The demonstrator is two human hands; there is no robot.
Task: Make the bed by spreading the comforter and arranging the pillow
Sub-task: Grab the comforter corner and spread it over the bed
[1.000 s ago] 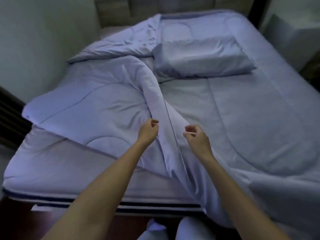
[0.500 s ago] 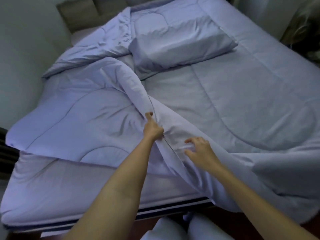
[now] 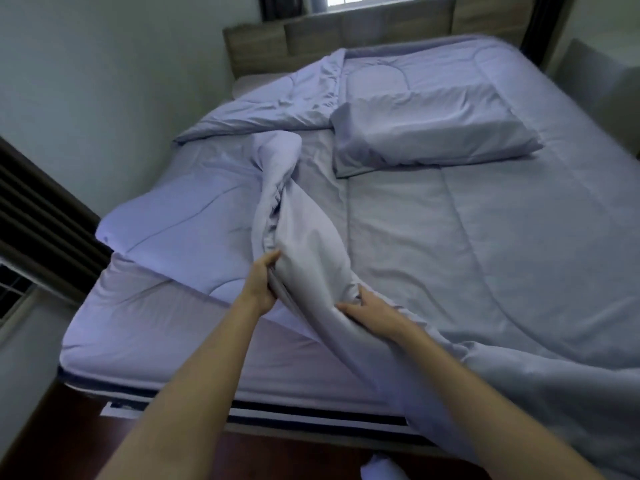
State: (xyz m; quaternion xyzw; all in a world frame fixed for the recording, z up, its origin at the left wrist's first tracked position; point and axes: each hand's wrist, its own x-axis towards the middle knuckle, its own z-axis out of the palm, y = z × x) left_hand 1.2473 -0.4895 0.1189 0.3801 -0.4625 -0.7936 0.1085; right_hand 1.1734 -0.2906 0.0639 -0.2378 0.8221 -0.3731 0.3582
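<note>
A pale lavender comforter [image 3: 485, 244] covers the right side of the bed and is folded back on itself across the left half, leaving a raised ridge down the middle. My left hand [image 3: 261, 285] grips the folded edge of that ridge near the foot of the bed. Just to its right, my right hand [image 3: 372, 315] holds a bunched part of the same fold. A matching pillow [image 3: 429, 133] lies on top of the comforter toward the head of the bed. The fitted sheet of the mattress [image 3: 145, 327] shows at the near left corner.
A wooden headboard [image 3: 311, 36] stands under a window at the far end. A white wall [image 3: 86, 81] runs close along the bed's left side, with a dark slatted panel [image 3: 38, 216] lower down. Dark reddish floor [image 3: 69, 431] lies in front of the bed.
Both hands have closed on the comforter's fold and lifted it, so the ridge stands higher. The camera has tilted up, bringing the headboard and window into view.
</note>
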